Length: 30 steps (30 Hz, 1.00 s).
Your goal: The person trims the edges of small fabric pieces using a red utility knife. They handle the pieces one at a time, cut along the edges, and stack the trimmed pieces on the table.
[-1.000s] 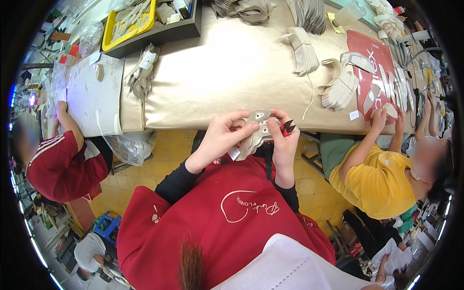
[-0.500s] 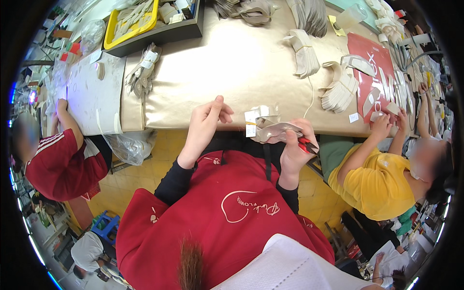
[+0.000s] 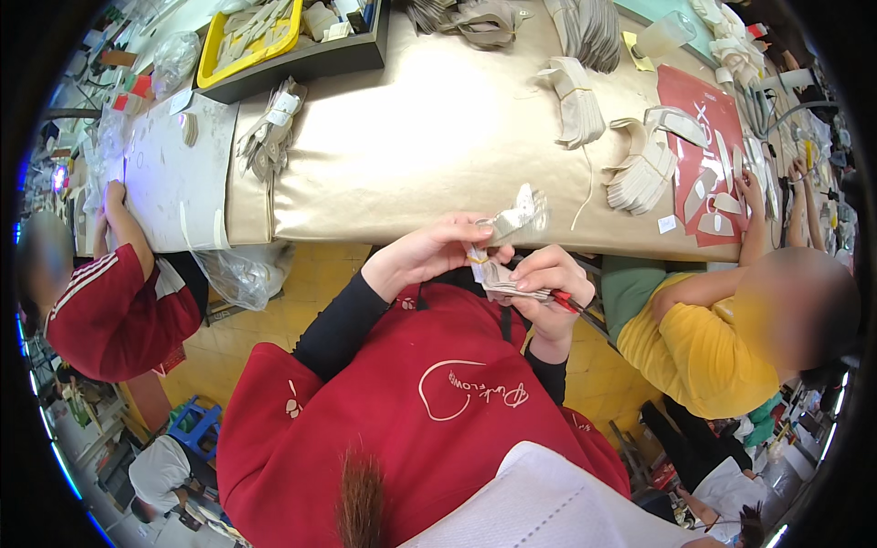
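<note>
In front of me at the table edge, both hands hold a banded bundle of beige-grey cut pieces (image 3: 519, 216) with a white label on it. My left hand (image 3: 422, 251) pinches the label side, fingers closed near the yellow band. My right hand (image 3: 554, 281) is closed round the lower end of the bundle. Red-handled cutters (image 3: 566, 301) also sit in that right hand, mostly hidden by the fingers; their exact kind is hard to make out.
On the gold-covered table (image 3: 384, 183) lie other bundles of pieces (image 3: 642, 169) and a grey bundle (image 3: 272, 132). A yellow tray (image 3: 297, 27) stands in a black box (image 3: 365, 57). A co-worker's hand (image 3: 751, 194) is over a red sheet (image 3: 685, 100) at right.
My left hand has moved right and down from beside the bundle and taken hold of it. The bundle has turned in my hands. The right co-worker's hands have shifted.
</note>
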{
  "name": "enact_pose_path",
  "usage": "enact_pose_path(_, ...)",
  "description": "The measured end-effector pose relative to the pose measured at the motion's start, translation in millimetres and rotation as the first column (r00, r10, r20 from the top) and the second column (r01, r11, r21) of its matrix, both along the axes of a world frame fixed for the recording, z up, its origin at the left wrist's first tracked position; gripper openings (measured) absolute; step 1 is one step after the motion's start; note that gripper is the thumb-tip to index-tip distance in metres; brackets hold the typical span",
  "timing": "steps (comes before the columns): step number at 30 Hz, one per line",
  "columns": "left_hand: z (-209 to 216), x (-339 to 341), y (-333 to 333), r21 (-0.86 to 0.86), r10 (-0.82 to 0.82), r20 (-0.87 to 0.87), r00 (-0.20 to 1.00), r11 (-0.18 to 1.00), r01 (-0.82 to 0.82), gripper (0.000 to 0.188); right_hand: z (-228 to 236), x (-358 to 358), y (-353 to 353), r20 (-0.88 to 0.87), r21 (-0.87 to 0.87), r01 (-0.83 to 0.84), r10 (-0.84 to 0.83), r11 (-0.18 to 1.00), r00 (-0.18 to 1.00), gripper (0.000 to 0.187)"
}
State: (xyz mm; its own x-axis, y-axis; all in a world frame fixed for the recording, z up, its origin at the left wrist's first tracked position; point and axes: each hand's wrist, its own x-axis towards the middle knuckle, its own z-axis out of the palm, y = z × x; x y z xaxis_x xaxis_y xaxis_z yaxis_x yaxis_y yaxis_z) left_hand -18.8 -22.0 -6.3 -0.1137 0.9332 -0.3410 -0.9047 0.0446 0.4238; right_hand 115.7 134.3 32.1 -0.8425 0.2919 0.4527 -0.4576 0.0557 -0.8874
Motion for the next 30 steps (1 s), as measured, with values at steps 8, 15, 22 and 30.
enact_pose_path(8,-6.8,6.4,-6.2,0.131,0.120,0.091,0.989,0.983,-0.132,0.044,-9.0,3.6,10.7,0.006,-0.166,-0.066,0.068,0.984,0.998,0.019)
enact_pose_path(15,7.3,3.7,-17.0,0.076,0.140,-0.035,0.989,0.988,-0.138,0.046,-13.3,6.0,11.1,0.079,-0.282,-0.106,0.134,0.953,0.988,0.019)
enact_pose_path(22,29.6,5.7,-11.3,-0.038,0.293,-0.127,0.948,0.953,-0.300,0.036,-13.3,4.4,2.8,0.428,-0.473,0.390,-0.181,0.790,0.886,0.023)
enact_pose_path(30,29.9,13.4,-2.3,-0.092,0.350,-0.260,0.900,0.919,-0.383,0.027,-1.5,-0.5,-20.0,0.034,-0.224,0.553,-0.561,0.802,0.827,0.011)
